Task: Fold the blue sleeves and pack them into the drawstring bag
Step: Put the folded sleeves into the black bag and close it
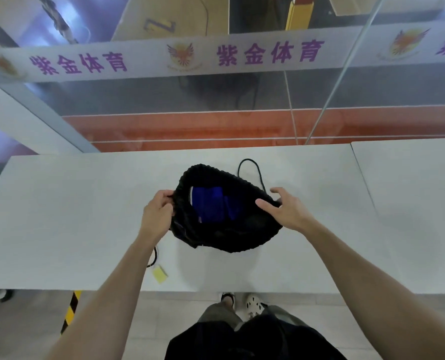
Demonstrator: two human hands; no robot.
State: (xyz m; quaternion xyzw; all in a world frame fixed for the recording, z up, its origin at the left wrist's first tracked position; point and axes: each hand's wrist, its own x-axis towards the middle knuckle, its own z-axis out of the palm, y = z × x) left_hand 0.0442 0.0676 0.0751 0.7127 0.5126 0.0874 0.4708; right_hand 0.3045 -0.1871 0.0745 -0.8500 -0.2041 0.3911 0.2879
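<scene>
A black drawstring bag (224, 235) lies on the white table (73, 216) with its mouth gaping wide. Folded blue sleeves (212, 203) show inside the opening. My left hand (157, 213) pinches the left rim of the mouth with curled fingers. At the right rim, my right hand (285, 209) has its fingers spread and mostly straight, the thumb lying along the edge of the bag. A black cord loop (250, 168) trails out behind the bag.
A yellow tag (160, 274) on a black cord lies near the table's front edge, by my left forearm. A second white table (411, 190) adjoins on the right. A glass wall with a purple-lettered banner stands behind the tables.
</scene>
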